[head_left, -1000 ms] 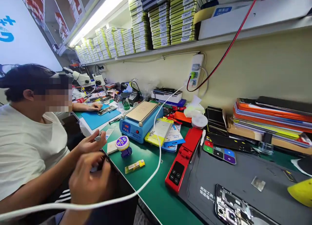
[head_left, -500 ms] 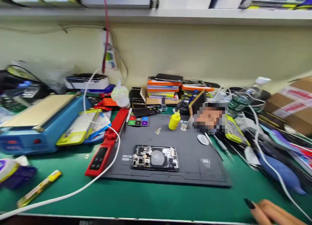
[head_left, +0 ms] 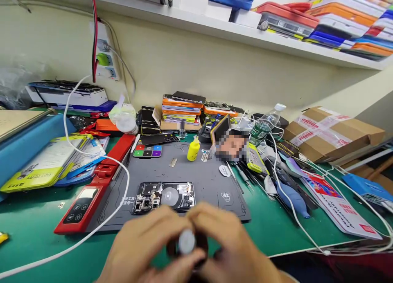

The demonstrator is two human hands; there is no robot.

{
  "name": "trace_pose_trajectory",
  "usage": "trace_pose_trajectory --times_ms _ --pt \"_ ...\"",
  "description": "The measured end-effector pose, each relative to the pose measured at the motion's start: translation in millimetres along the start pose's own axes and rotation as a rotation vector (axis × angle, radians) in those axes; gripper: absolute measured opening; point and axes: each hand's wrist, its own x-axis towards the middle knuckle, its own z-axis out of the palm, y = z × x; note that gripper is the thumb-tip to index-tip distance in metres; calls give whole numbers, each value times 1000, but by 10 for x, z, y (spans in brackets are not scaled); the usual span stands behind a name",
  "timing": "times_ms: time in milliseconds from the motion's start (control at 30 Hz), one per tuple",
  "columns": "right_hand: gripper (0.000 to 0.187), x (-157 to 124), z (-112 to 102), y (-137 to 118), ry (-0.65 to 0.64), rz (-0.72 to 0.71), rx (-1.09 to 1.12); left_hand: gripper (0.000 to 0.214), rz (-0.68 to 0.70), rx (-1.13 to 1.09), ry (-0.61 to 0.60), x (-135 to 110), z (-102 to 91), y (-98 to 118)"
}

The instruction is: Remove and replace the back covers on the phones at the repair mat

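Both my hands meet low in the middle of the view, blurred by motion. My left hand point(head_left: 144, 250) and my right hand point(head_left: 233, 246) have their fingers closed round a small dark tool with a round white end point(head_left: 186, 242). Just beyond them an opened phone point(head_left: 164, 197) lies with its back off on a dark grey work mat point(head_left: 211, 180). A small yellow bottle point(head_left: 193, 149) stands at the mat's far edge.
A red device point(head_left: 92, 193) and a white cable point(head_left: 101, 225) lie left of the mat, a blue heating plate point(head_left: 24, 140) further left. Tweezers, screwdrivers, a blue blower point(head_left: 291, 199) and a cardboard box point(head_left: 331, 131) crowd the right. Stacked phone cases point(head_left: 181, 109) stand at the back.
The view has swung right from a seated co-worker to the work mat. Both my hands have come up together in front, closed on the small tool.
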Motion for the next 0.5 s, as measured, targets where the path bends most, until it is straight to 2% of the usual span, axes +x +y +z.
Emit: trace_pose_trajectory --times_ms 33,67,100,133,167,200,233,300,333,400,500 --pt "4 123 -162 36 22 4 -43 18 77 37 16 195 13 -92" --pt "8 250 -311 92 64 -2 -93 21 52 110 10 376 23 -212" --pt "12 377 -439 167 93 28 -141 21 -9 184 -57 533 33 -351" --pt "27 496 -538 255 131 66 -148 23 -87 258 -205 657 47 -494" --pt "45 601 -606 350 132 92 -143 23 -116 281 -293 742 66 -628" --pt "53 688 -642 443 109 103 -142 22 -123 296 -361 788 88 -742" --pt "55 752 -652 527 88 108 -138 22 -121 305 -422 799 109 -829" --pt "42 814 -610 652 53 96 -144 31 -110 306 -528 740 141 -916" --pt "36 815 -571 691 48 90 -149 38 -111 309 -590 689 149 -925" --pt "39 780 -488 734 50 68 -154 47 -140 348 -703 589 151 -910" --pt "37 702 -396 768 85 4 -186 46 -194 385 -780 518 160 -904"
